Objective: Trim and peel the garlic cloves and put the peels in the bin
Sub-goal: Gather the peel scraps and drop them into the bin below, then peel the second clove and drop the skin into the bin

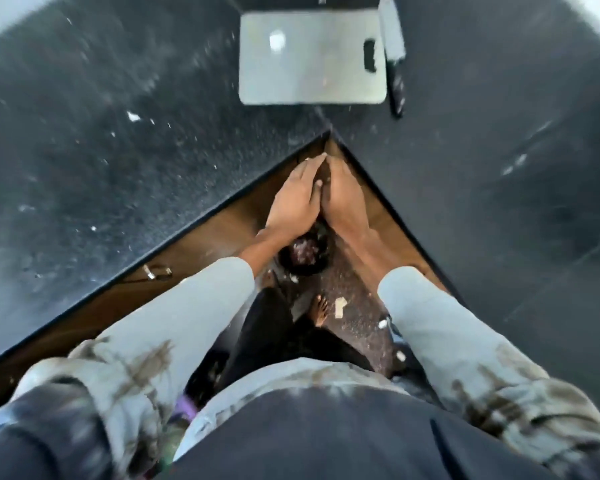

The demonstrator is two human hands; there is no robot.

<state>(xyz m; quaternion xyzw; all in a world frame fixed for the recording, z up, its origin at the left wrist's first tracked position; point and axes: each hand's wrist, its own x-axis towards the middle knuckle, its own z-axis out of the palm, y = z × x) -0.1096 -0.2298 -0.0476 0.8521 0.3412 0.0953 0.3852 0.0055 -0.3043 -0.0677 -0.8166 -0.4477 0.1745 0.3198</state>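
1. The counter [101, 161] on the left carries pale scraps, one near its middle [133, 116]. They look like stray peel, though the blur leaves that unsure. If so, they could be missed and never reach the bin.
2. The left hand [293, 199] lies flat, fingers straight and together, pressed edge to edge against the right hand [345, 195] in the counter's inner corner. Neither is clenched. Whether peels lie under or between the palms I cannot tell. If they do, light skins could cling to the palms or slip out sideways.
3. The bin [305, 254] sits on the floor directly under the wrists, dark, with pale purplish scraps inside. The hands are slightly farther than its mouth, so anything let go here may fall beyond the rim. White bits on the floor [340, 306] near the bare foot [321, 310] suggest that risk is real.
4. On the far cutting board [312, 57] rests one white piece [277, 40], probably a garlic clove. It is well apart from the hands.
5. The knife [392, 39] lies just right of the board, blade exposed; a careless reach back could meet it.
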